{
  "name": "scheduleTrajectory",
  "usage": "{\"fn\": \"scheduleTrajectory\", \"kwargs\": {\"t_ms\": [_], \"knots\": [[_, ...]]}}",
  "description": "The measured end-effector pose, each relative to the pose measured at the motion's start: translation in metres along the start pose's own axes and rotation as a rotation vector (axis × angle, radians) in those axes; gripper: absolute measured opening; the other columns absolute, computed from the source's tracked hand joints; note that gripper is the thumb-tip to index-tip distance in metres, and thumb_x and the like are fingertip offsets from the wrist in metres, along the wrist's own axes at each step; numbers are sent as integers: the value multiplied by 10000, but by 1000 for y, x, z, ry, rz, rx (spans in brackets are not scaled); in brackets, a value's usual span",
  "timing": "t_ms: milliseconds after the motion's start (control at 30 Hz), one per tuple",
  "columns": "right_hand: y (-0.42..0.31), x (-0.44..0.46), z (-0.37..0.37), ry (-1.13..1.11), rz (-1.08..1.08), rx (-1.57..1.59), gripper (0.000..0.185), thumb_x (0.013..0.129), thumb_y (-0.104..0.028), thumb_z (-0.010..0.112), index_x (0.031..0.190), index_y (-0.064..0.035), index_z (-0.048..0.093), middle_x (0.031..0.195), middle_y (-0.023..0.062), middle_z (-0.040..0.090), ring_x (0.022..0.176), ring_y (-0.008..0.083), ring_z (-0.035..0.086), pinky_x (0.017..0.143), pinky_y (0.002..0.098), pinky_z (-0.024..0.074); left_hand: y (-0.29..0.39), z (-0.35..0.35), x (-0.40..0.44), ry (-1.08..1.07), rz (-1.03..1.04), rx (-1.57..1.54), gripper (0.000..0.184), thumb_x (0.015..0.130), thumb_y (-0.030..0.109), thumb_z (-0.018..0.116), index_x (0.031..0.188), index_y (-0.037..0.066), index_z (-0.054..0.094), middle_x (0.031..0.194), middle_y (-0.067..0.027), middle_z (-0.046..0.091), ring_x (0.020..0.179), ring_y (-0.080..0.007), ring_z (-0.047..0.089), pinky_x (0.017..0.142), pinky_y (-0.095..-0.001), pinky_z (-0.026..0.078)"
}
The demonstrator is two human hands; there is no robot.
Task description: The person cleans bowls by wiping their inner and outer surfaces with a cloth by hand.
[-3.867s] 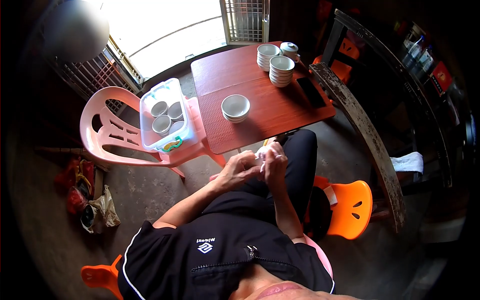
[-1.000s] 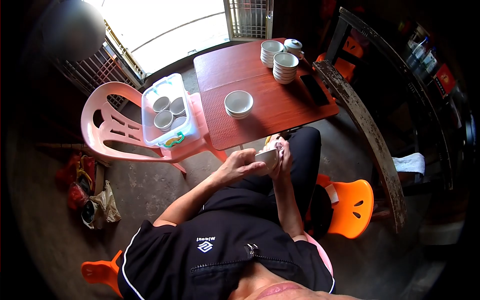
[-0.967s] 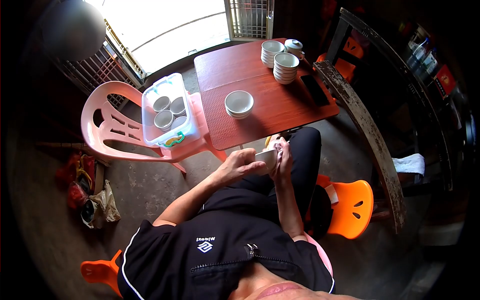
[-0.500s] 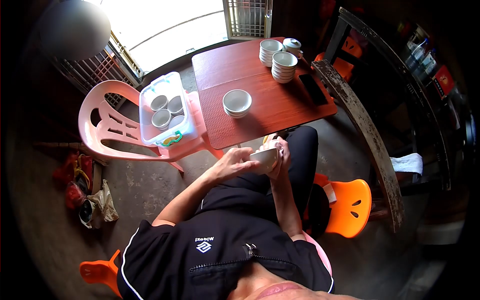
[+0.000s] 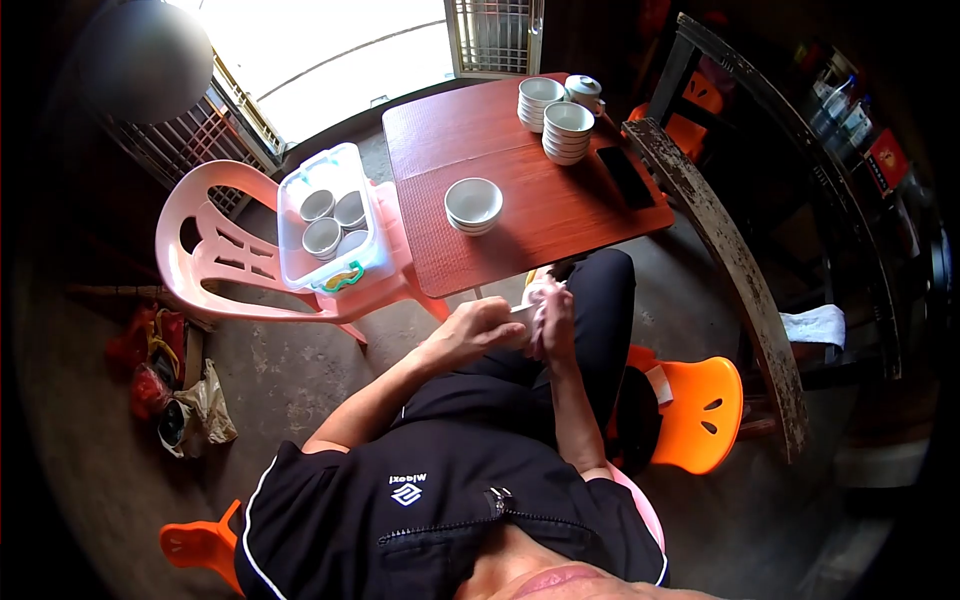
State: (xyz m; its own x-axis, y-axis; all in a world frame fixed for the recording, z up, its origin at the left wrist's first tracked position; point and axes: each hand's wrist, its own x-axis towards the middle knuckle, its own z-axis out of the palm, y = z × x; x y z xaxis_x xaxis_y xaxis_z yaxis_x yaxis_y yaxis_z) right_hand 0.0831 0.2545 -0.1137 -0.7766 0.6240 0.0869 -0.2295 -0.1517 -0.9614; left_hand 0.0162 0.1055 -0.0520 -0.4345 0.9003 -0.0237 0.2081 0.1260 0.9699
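Bowl (image 5: 523, 316) btwn L hand (image 5: 480, 329), R hand (image 5: 555, 322)

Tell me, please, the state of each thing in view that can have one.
Held bowl: mostly hidden, orientation unclear
White cloth: bunched
Left grip: closed on bowl
Right grip: closed on cloth
Front bowl stack: upright
Rear bowl stacks: upright
Lidded cup: lid on
Plastic box: open, holding small bowls
Black phone: flat, dark
Pink chair: upright

Daylight enters through an overexposed doorway (image 5: 330, 45), glossing the desk (image 5: 430, 140). Dark vignetting and wide-angle distortion mark the outer edges.
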Motion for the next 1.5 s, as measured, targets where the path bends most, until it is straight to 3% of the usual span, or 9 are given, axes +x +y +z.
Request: {"fn": "scheduleTrajectory", "kwargs": {"t_ms": [67, 333, 467, 567, 733, 1067, 1167, 1300, 1500], "knots": [[4, 0, 3, -32, -564, -450, 232, 950, -199, 435, 784, -67, 528, 627, 29, 523, 539, 129, 524, 471, 299, 407, 6, 2, -2, -5, -3, -60, 171, 919, 154, 609, 856, 8, 545, 784, 28, 542, 779, -39, 497, 672, -238, 433], [14, 14, 4, -352, 246, 1081, 361, 947, -310, 408, 666, -99, 492, 629, 35, 512, 574, 144, 510, 492, 271, 396, -18, -7, 3, -20, 19, -169, 218, 897, 207, 631, 903, -4, 577, 834, 18, 531, 767, -40, 481, 646, -219, 410], [-2, 6, -9, 33, 211, 242, 345, 933, -241, 409, 672, -42, 516, 608, 55, 522, 530, 186, 501, 502, 314, 414, 12, -17, 3, -7, 11, 157, 295, 833, 229, 645, 880, -51, 567, 739, -101, 573, 692, -164, 551, 631, -308, 447], [-26, 3, 1, -82, -808, -718, 342, 937, -185, 430, 639, -49, 527, 614, 34, 547, 583, 122, 572, 504, 316, 428, 12, -6, 6, -62, 44, 295, 340, 844, 275, 673, 913, -40, 568, 777, -118, 568, 703, -175, 528, 634, -314, 436], [-2, 0, -5, 55, 81, 54, 329, 926, -212, 437, 646, -63, 523, 601, 37, 532, 581, 160, 555, 497, 345, 415, -15, 3, 3, -1, -37, -23, 291, 885, 243, 652, 1003, -13, 579, 846, -57, 579, 729, -96, 471, 634, -276, 405], [-6, 3, 7, 47, -566, -320, 323, 947, -262, 443, 715, -60, 542, 626, 34, 537, 556, 142, 545, 510, 340, 423, -15, 6, 3, 37, 125, 28, 149, 913, 145, 616, 930, 13, 549, 786, 34, 491, 761, -51, 483, 651, -232, 421], [-18, -3, 8, 110, 298, 514, 329, 921, -317, 475, 716, -70, 546, 642, 35, 542, 592, 151, 535, 560, 346, 448, -27, 1, 2, 53, 90, -184, 169, 902, 164, 633, 910, 21, 545, 786, 44, 479, 747, -41, 473, 632, -211, 397], [0, 8, 6, -314, 276, 1122, 331, 921, -300, 449, 707, -68, 549, 660, 58, 558, 544, 141, 522, 518, 287, 467, 7, -4, 1, -47, -6, -258, 233, 893, 215, 634, 898, -1, 546, 784, 14, 489, 725, -62, 456, 594, -241, 385], [-29, -1, -2, -58, -469, -573, 346, 916, -242, 476, 645, -35, 535, 607, 72, 560, 604, 188, 595, 564, 354, 483, 18, -2, 5, -83, 95, 281, 280, 859, 217, 651, 877, -48, 565, 804, -160, 565, 749, -190, 553, 658, -337, 435]]}}
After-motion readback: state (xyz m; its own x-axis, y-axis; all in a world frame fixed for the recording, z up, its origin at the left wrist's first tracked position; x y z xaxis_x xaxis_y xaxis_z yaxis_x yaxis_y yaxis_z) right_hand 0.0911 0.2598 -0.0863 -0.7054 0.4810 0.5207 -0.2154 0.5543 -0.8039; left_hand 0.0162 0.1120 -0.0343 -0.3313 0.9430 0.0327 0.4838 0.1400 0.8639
